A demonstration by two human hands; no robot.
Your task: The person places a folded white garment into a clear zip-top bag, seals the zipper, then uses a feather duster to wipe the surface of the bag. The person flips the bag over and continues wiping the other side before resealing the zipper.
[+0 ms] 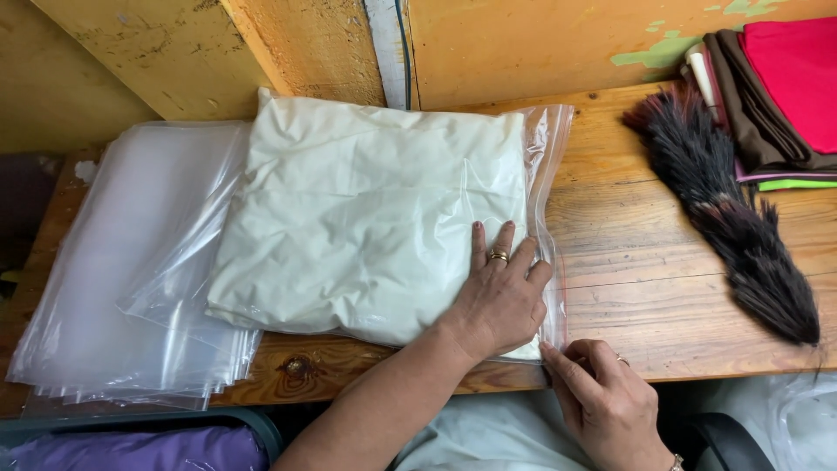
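Bagged white cloth on wooden table [663, 288].
Left hand [499, 301] flat, fingers spread, pressing the clear bag [545, 148] holding folded cloth [366, 214]; right hand [606, 403] pinches bag's near corner at table edge. Empty bags [113, 262] stacked left.

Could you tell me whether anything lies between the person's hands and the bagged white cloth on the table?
Nothing visible does. The left hand rests flat on the clear zip bag that holds the folded white cloth, and the right hand pinches the bag's near corner at the table edge. The dark feather duster lies apart, to the right.
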